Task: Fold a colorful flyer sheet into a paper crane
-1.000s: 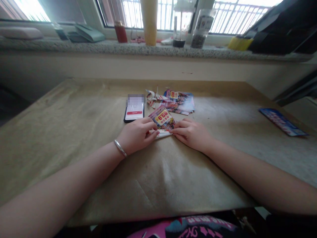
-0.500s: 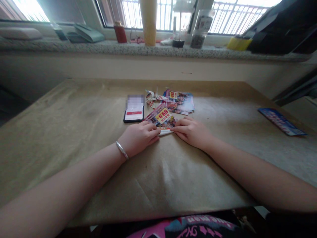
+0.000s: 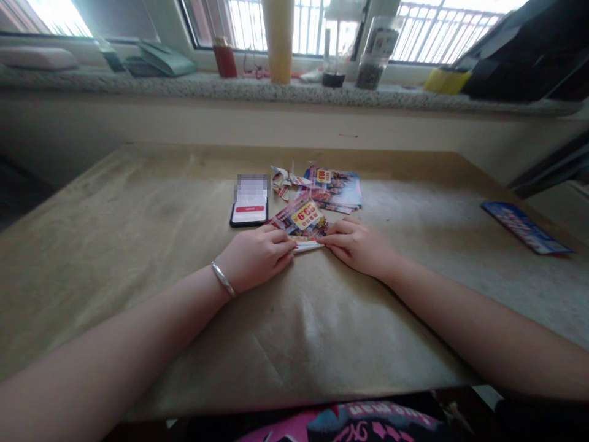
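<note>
A colourful printed flyer (image 3: 306, 216) with a yellow price label lies on the table, its near edge folded over to show a white strip. My left hand (image 3: 259, 256), with a silver bangle at the wrist, is closed on the left end of that fold. At the right end, my right hand (image 3: 356, 244) pinches the same edge, thumb and fingers together. Just beyond are a stack of similar flyers (image 3: 343, 187) and some crumpled or folded paper pieces (image 3: 284, 179). A phone (image 3: 250, 212) with a lit screen lies left of the flyer.
A brown-covered table (image 3: 175, 184) spans the view. Far to the right lies a folded blue printed paper (image 3: 524, 227). Behind, a granite windowsill (image 3: 175, 87) carries a red bottle (image 3: 224, 58), a yellow cylinder (image 3: 280, 43), clear containers and a dark bag (image 3: 515, 55).
Both hands stay on the flyer's folded near edge. The left hand has shifted very slightly left along it; the view has tilted a little.
</note>
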Tool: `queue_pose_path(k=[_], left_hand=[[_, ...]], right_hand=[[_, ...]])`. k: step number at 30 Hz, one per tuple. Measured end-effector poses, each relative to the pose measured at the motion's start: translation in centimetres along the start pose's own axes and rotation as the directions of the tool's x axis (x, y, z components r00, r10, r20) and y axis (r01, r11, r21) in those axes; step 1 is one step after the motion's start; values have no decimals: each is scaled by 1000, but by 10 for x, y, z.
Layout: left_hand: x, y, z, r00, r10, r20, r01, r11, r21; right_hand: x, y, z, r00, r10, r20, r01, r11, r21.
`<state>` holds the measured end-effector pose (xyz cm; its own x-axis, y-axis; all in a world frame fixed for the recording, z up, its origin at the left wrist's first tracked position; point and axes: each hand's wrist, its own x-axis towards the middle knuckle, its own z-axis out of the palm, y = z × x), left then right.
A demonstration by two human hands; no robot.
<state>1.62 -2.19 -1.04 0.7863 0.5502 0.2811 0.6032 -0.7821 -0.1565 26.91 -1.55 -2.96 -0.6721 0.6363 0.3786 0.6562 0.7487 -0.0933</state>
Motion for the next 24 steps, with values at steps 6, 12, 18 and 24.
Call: queue_pose_path(k=[6,12,18,24], left_hand=[[0,0,-2,999,-29,23,29,1000,12],[3,1,-2,999,-31,44,31,999,14],[4,1,-1,998,-25,49,23,999,24],[3,1,-1,999,-10,32,9,999,37]], right_hand=[[0,0,1,1000,8,-11,-8,1000,6],[-1,-3,-1,1000,13,24,-11,997,-81],[-1,-4,-2,1000,8,30,-5,995,-100],[-1,-5,-3,1000,16,23,-14,995,-100]])
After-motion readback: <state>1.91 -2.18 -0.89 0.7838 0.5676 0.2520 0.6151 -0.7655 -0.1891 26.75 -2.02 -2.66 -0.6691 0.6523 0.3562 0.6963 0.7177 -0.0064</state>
